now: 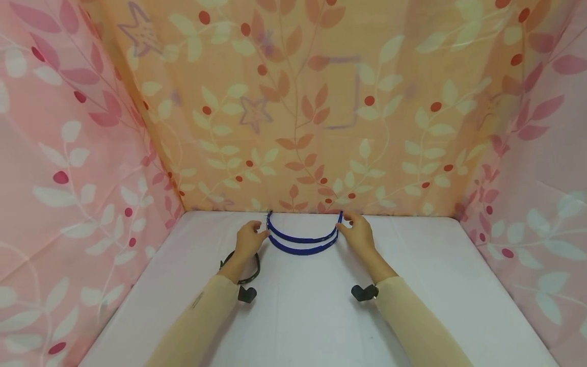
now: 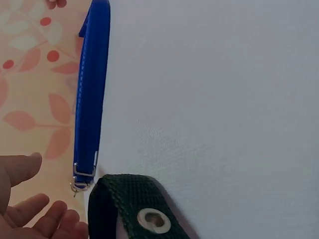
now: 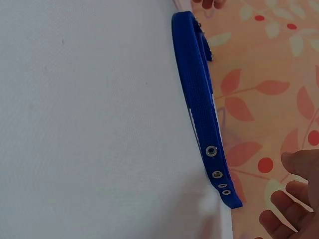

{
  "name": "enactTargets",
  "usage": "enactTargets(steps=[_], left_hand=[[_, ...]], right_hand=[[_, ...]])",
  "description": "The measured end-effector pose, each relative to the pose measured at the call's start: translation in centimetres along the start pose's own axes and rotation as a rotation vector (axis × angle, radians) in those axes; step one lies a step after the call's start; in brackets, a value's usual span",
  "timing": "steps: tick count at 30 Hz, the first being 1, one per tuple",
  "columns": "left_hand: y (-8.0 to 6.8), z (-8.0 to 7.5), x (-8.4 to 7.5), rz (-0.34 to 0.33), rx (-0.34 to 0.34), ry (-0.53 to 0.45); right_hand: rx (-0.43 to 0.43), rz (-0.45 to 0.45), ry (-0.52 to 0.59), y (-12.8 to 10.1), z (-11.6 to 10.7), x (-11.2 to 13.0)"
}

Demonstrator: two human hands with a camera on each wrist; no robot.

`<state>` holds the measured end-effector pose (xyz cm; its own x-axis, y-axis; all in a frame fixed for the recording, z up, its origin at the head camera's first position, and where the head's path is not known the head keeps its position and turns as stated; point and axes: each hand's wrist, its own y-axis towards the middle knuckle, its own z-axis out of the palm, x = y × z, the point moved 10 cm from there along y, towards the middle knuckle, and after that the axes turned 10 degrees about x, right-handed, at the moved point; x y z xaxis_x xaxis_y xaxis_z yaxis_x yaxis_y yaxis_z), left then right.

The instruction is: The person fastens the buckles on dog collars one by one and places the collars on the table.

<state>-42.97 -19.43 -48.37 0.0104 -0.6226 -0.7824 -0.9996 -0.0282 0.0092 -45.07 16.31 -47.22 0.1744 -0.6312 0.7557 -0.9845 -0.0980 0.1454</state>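
blue collar: a blue webbing strap with metal eyelets at one end and a small metal ring at the other, standing on edge in a U at the far side of the white table, right up by the floral curtain. In the head view it reads as two blue bands, one just in front of the other.

left hand: left hand sits at the ring end. The head view looks like fingertips touching it, but the left wrist view shows the fingers loose and spread with a gap to the strap, so not gripping.

right hand: right hand is at the eyelet end, same deal: fingers relaxed and uncurled, strap just beside them. Hands are well apart, one per end.

dark strap: a dark green webbing strap with an eyelet lies under the left wrist, its end almost touching the blue one in the left wrist view.

what could go wrong: my guess, since nothing's pinched, the U could flop flat or spring open. The left hand could also snag the dark strap and drag it along.
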Motion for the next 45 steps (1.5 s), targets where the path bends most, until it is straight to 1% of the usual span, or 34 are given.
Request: enactTargets(steps=[3, 6, 11, 15, 18, 21, 26, 32, 35, 39, 42, 45], left_hand=[[0.7, 0.3, 0.5, -0.011, -0.003, 0.001], [1.3, 0.6, 0.5, -0.010, -0.002, 0.010], [1.8, 1.5, 0.8, -0.014, 0.014, 0.039], [2.0, 2.3, 1.5, -0.054, 0.027, 0.050], [2.1, 2.6, 2.0, -0.091, 0.027, 0.056], [2.3, 2.7, 2.2, -0.113, 0.008, 0.068], [2.5, 2.8, 2.2, -0.137, -0.006, 0.085], [2.3, 2.7, 1.9, -0.153, -0.020, 0.088], [2.1, 2.4, 1.8, -0.167, -0.039, 0.080], [1.9, 2.1, 1.8, -0.175, -0.082, 0.064], [1.8, 2.0, 1.7, -0.170, -0.114, 0.029], [1.7, 2.1, 1.6, -0.143, -0.137, -0.023]], right_hand=[[0.011, 0.011, 0.022, 0.5, 0.1, -0.8], [0.028, 0.031, 0.031, 0.8, 0.4, -1.6], [0.051, 0.092, -0.012, 1.1, 1.0, -3.2], [0.066, 0.131, -0.078, 1.0, 1.8, -3.9], [0.066, 0.148, -0.134, 0.9, 2.2, -4.0], [0.064, 0.152, -0.185, 0.9, 2.4, -3.7], [0.075, 0.164, -0.222, 0.7, 2.6, -3.2], [0.058, 0.200, -0.213, 0.4, 2.4, -3.1], [0.046, 0.216, -0.209, 0.3, 2.5, -3.1], [0.018, 0.249, -0.178, -0.1, 2.5, -3.1], [-0.011, 0.286, -0.135, -0.5, 2.3, -3.1], [-0.041, 0.316, -0.079, -0.9, 2.2, -3.0]])
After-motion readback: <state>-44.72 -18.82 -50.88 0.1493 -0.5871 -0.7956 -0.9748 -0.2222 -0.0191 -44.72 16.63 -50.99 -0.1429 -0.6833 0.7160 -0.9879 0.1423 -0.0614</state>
